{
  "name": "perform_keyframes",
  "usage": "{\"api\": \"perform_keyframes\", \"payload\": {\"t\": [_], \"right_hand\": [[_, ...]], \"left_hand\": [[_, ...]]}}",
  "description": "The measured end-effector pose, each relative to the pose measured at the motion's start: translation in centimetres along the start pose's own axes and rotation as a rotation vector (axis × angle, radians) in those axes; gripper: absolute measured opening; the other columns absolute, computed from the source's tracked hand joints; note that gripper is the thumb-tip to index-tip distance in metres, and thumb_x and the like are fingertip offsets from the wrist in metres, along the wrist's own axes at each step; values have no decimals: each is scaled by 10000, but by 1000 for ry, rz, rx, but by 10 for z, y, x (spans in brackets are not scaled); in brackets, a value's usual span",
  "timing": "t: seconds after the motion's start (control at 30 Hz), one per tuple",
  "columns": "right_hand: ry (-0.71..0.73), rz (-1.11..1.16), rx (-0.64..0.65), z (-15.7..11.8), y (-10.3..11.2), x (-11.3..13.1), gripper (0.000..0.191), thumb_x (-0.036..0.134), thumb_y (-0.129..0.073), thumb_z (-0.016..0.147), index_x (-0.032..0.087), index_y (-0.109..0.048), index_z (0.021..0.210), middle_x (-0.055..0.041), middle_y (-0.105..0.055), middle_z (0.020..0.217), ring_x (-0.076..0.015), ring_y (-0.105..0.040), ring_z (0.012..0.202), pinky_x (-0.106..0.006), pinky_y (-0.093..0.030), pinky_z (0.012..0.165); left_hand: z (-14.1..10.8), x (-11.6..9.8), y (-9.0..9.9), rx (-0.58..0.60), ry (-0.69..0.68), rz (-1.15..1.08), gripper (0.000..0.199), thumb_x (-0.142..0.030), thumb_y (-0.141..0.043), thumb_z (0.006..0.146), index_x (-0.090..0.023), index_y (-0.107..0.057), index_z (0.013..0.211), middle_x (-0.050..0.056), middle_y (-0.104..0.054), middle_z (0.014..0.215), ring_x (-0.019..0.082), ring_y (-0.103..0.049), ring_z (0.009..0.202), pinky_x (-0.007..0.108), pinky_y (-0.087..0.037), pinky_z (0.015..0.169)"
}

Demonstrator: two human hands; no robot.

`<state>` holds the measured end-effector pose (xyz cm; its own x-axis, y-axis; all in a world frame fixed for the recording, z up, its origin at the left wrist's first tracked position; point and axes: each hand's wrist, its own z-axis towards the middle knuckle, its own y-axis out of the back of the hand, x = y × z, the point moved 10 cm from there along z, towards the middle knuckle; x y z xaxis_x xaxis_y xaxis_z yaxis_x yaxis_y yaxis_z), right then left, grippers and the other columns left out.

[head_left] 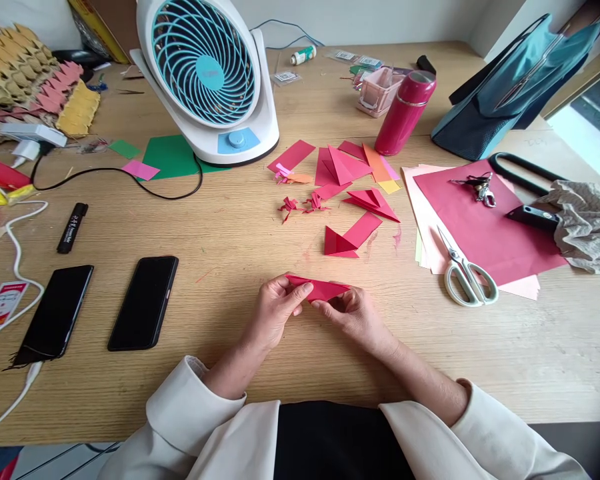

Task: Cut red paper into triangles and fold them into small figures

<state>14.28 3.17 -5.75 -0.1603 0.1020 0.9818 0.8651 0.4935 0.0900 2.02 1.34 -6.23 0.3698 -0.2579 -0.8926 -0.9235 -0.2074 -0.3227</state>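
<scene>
A folded piece of red paper [325, 289] is held between both hands above the table's near middle. My left hand [279, 305] pinches its left end, thumb on top. My right hand [354, 316] grips the right end between thumb and fingers; some of those fingers are hidden. Just beyond lies a partly folded red paper [347, 239], with another folded red piece [375, 202] behind it. Two small red origami figures [303, 204] stand a little further off to the left. More red and orange paper pieces [337, 167] are spread behind them.
A white fan [210, 80] stands at the back left, near green paper [167, 157]. Two black phones [144, 303] and a marker [73, 228] lie left. Scissors [467, 273] rest by stacked paper sheets [510, 233] at right. Behind are a red flask [405, 113] and blue bag [510, 87].
</scene>
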Motion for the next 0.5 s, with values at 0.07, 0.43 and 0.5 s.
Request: {"api": "perform_keyframes", "payload": {"t": [0.07, 0.43, 0.5], "right_hand": [[28, 8, 0, 0, 0, 2, 312, 449, -708, 810, 150, -644, 751, 23, -497, 600, -95, -375, 534, -242, -309, 504], [89, 6, 25, -1, -3, 7, 265, 402, -678, 845, 142, -705, 802, 5, -559, 643, -94, -389, 539, -238, -322, 513], [81, 6, 42, -1, -5, 7, 264, 403, -667, 849, 145, -704, 809, -2, -570, 649, -99, -393, 542, -242, -328, 518]], "left_hand": [[0, 0, 0, 5, -5, -7, 275, -355, -835, 687, -135, -669, 693, -20, -539, 638, 47, -405, 554, 161, -309, 449], [0, 6, -2, -48, 55, -141, 325, -364, -886, 597, -152, -651, 672, -45, -501, 615, 49, -388, 559, 162, -289, 460], [0, 6, -1, -67, 56, -153, 337, -372, -891, 584, -152, -644, 654, -44, -504, 608, 52, -391, 560, 169, -302, 472]]}}
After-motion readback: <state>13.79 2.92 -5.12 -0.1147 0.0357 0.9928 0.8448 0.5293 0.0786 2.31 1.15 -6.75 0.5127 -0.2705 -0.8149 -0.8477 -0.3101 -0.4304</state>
